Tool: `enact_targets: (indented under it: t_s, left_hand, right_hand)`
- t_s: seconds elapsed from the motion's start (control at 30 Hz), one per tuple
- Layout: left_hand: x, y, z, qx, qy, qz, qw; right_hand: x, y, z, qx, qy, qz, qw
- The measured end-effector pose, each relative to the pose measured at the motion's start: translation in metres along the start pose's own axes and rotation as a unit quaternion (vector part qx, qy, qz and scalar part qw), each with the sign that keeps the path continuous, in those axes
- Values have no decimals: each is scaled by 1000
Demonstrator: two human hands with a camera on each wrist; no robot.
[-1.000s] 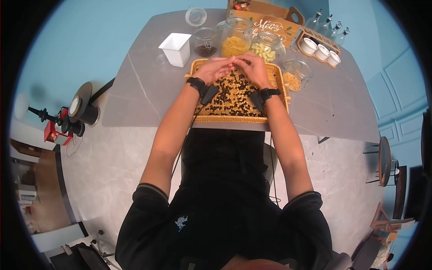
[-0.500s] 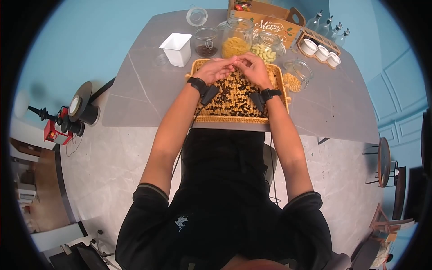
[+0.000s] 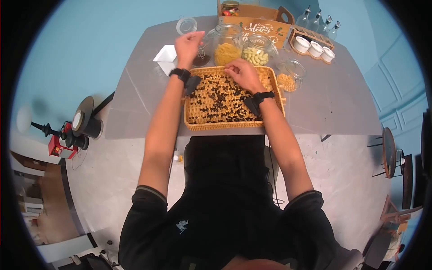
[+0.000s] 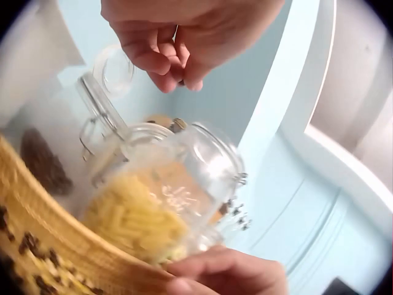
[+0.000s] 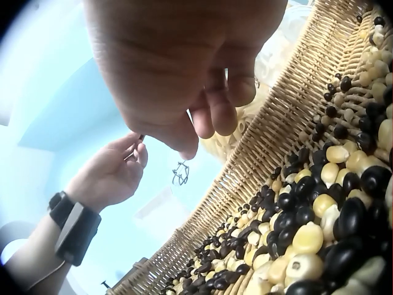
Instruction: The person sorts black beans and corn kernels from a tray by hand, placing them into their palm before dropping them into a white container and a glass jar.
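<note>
In the head view, I see the left hand point(image 3: 188, 48) raised past the wicker basket point(image 3: 225, 126), near the dark-filled jar point(image 3: 201, 60). The left wrist view shows it pinching a small dark bean point(image 4: 182, 83); I'd favour a light, steady squeeze. In the right wrist view, the right hand point(image 5: 190, 67) curls loosely; whether it holds anything, I can't tell.

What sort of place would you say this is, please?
Probably a kitchen or dining area, though I can't be certain: the table bears a pasta jar, bottles and a basket of kernels and beans.
</note>
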State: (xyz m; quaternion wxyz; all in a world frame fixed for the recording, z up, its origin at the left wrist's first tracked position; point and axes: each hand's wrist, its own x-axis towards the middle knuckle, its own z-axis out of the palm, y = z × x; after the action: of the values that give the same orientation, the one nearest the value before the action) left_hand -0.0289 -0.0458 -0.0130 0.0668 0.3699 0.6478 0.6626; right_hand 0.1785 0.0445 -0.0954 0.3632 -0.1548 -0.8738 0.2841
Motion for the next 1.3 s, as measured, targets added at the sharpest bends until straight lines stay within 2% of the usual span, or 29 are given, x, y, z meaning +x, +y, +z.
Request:
enact_targets:
  t_s: [0.1, 0.13, 0.17, 0.23, 0.33, 0.43, 0.5, 0.57, 0.6, 0.67, 0.77, 0.83, 0.9, 1.03, 1.07, 1.17, 1.3]
  left_hand:
    - [48, -21, -15, 221, -76, 57, 971]
    - [66, -33, -18, 261, -126, 23, 957]
    - [70, -35, -20, 225, -118, 19, 967]
    - [70, -37, -19, 155, -108, 5, 982]
    - [55, -35, -17, 89, -51, 39, 994]
    - [10, -16, 2, 70, -37, 28, 996]
    - [-24, -23, 18, 137, -39, 148, 979]
    - [-51, -32, 31, 162, -106, 139, 971]
    - [-57, -36, 38, 150, -120, 133, 972]
    - [-68, -57, 48, 126, -146, 112, 975]
    - [-66, -73, 53, 33, -227, -8, 973]
    - [-67, -74, 52, -59, -241, -149, 957]
    - [-64, -68, 49, -136, -247, -263, 923]
    - [-61, -59, 44, -267, -259, -358, 857]
    - [-58, -56, 43, -275, -292, -380, 833]
    - [-60, -51, 50, -296, -300, -402, 813]
    - [-68, -58, 56, -269, -289, -365, 843]
  right_hand:
    - [1, -5, -5, -20, -8, -28, 999]
    - [1, -3, -4, -40, -3, -51, 998]
    - [1, -4, -6, -60, 4, -73, 996]
    - [1, -1, -7, -74, -14, -25, 997]
    - [0, 4, -4, -92, -26, 29, 995]
    - [0, 8, -5, -150, -74, 69, 984]
    - [1, 15, -6, -197, -128, 94, 967]
    - [0, 7, -14, -195, -159, 121, 960]
    - [0, 3, -19, -194, -175, 135, 956]
    - [-2, 9, -19, -95, -210, 107, 967]
    - [-6, 19, -13, -8, -258, 98, 961]
    - [-1, 27, -9, 16, -283, 81, 956]
    - [2, 33, -4, 15, -269, 72, 960]
    - [2, 23, -10, -48, -186, 56, 980]
    - [4, 21, -12, -61, -165, 61, 982]
    - [6, 18, -11, -61, -49, 55, 995]
    - [8, 6, -16, -54, 73, 78, 993]
